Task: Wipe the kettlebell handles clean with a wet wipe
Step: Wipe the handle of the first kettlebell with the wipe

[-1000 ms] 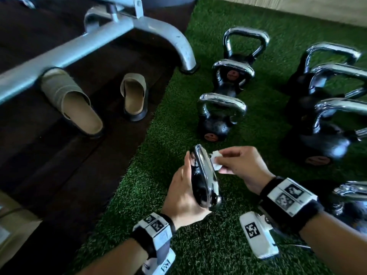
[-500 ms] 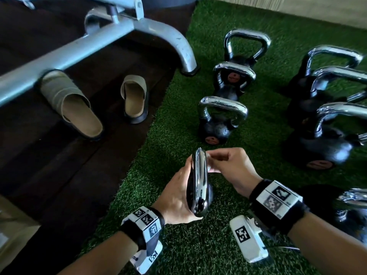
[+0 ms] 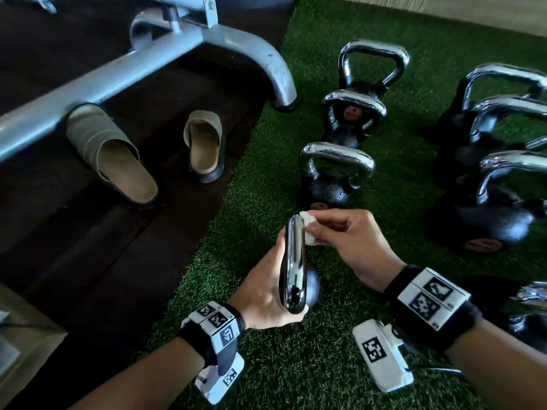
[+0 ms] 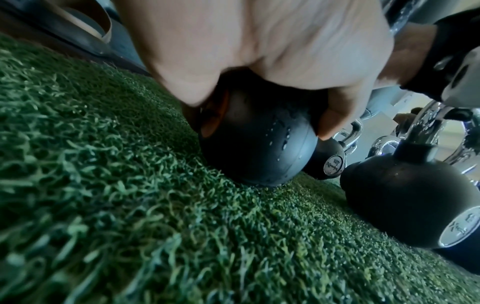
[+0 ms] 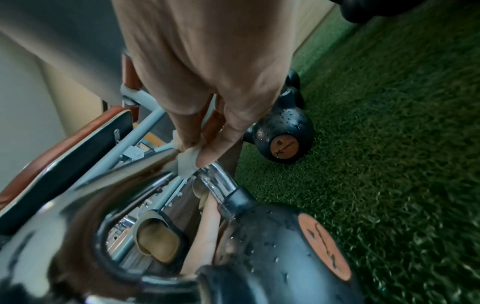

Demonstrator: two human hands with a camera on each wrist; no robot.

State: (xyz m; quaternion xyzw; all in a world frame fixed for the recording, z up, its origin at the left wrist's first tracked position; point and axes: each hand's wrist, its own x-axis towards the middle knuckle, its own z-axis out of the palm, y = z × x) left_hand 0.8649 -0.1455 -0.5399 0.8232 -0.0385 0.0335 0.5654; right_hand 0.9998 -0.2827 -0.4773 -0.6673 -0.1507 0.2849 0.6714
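Note:
A small black kettlebell [image 3: 312, 287] with a chrome handle [image 3: 293, 261] stands on the green turf [image 3: 266, 184], its handle edge-on to the head view. My left hand [image 3: 266, 291] grips it from the left, fingers curled round the black ball [image 4: 259, 148]. My right hand [image 3: 346, 235] pinches a small white wet wipe [image 3: 307, 229] and presses it against the far top end of the handle. In the right wrist view the wipe [image 5: 185, 162] sits under the fingertips on the chrome handle [image 5: 215, 181]. Water drops dot the ball [image 5: 272, 246].
Three more kettlebells [image 3: 334, 179] line up beyond my hands, and several bigger ones [image 3: 485, 208] stand at the right. A grey bench frame [image 3: 177, 51] and two slippers [image 3: 204, 143] sit on the dark floor to the left.
The held kettlebell has turned so its handle shows edge-on. My right hand with the wipe stays at the handle's far end, shifting slightly up along it.

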